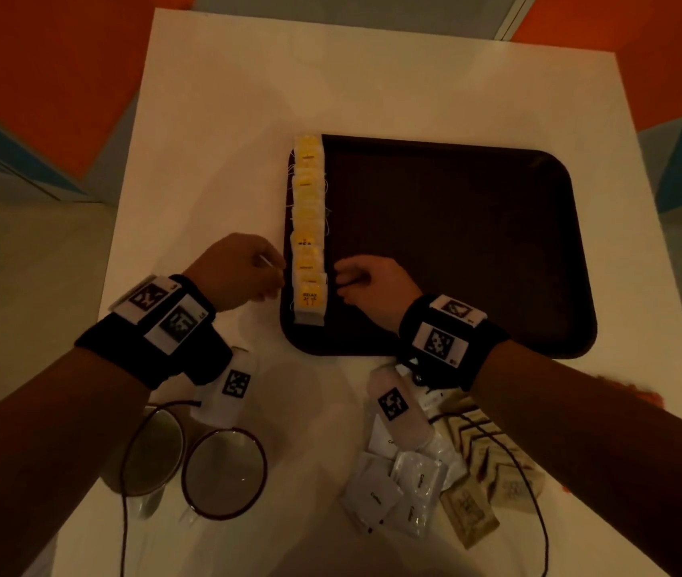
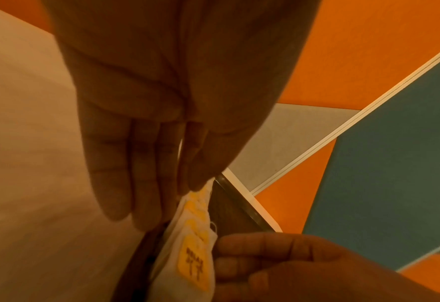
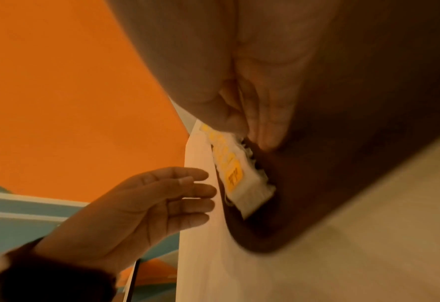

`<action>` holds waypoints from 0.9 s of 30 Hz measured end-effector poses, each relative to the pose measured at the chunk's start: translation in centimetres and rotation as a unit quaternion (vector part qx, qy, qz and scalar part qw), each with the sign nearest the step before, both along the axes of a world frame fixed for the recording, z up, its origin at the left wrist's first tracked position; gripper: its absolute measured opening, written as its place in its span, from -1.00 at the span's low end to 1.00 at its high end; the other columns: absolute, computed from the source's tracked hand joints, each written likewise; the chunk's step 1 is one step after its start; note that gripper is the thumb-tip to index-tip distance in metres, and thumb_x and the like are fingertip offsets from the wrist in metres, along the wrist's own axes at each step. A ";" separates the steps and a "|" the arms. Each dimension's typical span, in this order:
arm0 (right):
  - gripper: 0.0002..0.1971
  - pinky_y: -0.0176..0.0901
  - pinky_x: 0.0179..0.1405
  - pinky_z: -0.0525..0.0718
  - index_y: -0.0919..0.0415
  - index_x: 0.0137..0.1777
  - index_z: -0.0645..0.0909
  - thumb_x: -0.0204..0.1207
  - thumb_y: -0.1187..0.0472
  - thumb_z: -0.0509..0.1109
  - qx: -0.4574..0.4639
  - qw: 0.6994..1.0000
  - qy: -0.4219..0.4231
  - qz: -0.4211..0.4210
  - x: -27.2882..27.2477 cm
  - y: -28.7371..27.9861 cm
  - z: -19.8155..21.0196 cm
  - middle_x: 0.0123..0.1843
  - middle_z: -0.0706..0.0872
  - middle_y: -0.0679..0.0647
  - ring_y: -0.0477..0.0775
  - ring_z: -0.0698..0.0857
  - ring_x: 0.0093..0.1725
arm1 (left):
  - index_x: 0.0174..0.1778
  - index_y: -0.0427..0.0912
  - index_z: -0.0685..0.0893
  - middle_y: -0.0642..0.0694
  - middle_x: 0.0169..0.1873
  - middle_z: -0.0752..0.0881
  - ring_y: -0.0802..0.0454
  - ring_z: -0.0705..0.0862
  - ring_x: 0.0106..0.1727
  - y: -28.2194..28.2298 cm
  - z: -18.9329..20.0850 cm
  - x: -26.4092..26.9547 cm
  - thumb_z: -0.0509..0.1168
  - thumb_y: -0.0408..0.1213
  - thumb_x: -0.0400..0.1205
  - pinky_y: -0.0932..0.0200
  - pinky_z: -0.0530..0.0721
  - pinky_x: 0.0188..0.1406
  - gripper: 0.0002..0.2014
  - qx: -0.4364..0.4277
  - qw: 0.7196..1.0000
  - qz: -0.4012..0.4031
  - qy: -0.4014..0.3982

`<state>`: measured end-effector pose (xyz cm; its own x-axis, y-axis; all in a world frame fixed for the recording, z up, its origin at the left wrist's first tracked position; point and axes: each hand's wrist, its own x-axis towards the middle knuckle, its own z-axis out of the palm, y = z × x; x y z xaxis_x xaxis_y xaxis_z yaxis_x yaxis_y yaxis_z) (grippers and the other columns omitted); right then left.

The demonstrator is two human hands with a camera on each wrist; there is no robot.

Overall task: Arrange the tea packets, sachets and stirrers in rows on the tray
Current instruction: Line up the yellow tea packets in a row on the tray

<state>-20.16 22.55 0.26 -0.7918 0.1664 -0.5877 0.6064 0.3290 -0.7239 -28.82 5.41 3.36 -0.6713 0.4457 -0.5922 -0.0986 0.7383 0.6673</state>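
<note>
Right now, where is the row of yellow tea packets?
In the head view, the row of yellow tea packets lies along the left edge of the brown tray, between the left hand and the right hand.

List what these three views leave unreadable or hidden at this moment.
- Tea packets: only the nearest label reads; the rest are too small, head view.
- Stirrers: none identifiable in any view.
- White sachets: partly covered by the right wrist camera; print too small.
- Right hand: fingertips hidden behind knuckles in the head view, shadowed in the right wrist view.
</note>
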 end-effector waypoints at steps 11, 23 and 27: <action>-0.54 0.10 0.30 0.61 0.22 0.39 0.48 0.48 0.43 0.32 -0.019 1.000 -0.010 -0.015 2.2 -2.0 0.0 0.18 0.63 0.16 0.20 0.63 0.23 | 0.01 -0.34 0.66 -0.29 -0.07 0.73 0.01 0.73 -0.22 0.2 -0.5 1.6 0.30 -0.43 0.58 0.11 0.76 -0.10 -0.87 0.024 0.999 0.018 -0.045; -0.64 0.05 0.26 0.64 0.33 0.29 0.55 0.48 0.48 0.31 -0.063 0.997 -0.015 -0.033 2.4 -2.0 -0.3 0.17 0.69 0.31 0.24 0.67 0.19 | 0.05 -0.30 0.66 -0.27 -0.09 0.76 0.01 0.74 -0.23 0.5 -1.1 2.4 0.28 -0.40 0.60 0.27 0.77 -0.30 -0.86 0.005 1.000 -0.018 -0.006; -0.61 0.03 0.29 0.61 0.34 0.34 0.50 0.50 0.50 0.27 -0.067 0.997 -0.018 -0.030 2.8 -1.0 0.5 0.24 0.65 0.32 0.24 0.64 0.25 | 0.04 -0.19 0.64 -0.25 -0.06 0.72 -0.09 0.76 -0.12 0.1 0.6 3.0 0.27 -0.34 0.62 -0.03 0.80 -0.15 -0.88 0.023 1.000 -0.017 0.005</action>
